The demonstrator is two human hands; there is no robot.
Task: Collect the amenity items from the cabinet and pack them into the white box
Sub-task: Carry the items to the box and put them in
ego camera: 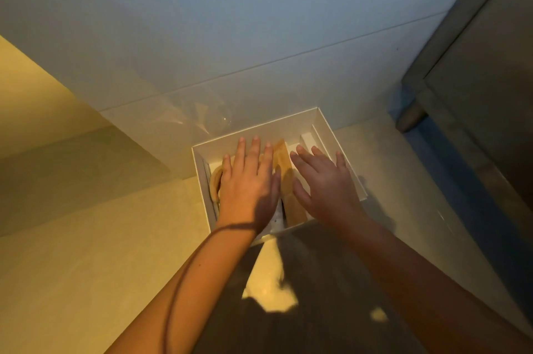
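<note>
A white open-topped box sits on the pale floor against the tiled wall. Inside it I see a long tan packet lying lengthwise down the middle, a round tan ring-shaped item at the left side, and a small white packet at the far right corner. My left hand lies flat over the left half of the box, fingers straight. Over the right half my right hand spreads flat, fingers straight. Both hands hide much of the contents; whether they touch the items I cannot tell.
A grey cabinet stands at the right, its foot near the box's far right corner. White wall tiles rise behind the box. A yellow-lit surface lies at the left. Shadow covers the floor in front of the box.
</note>
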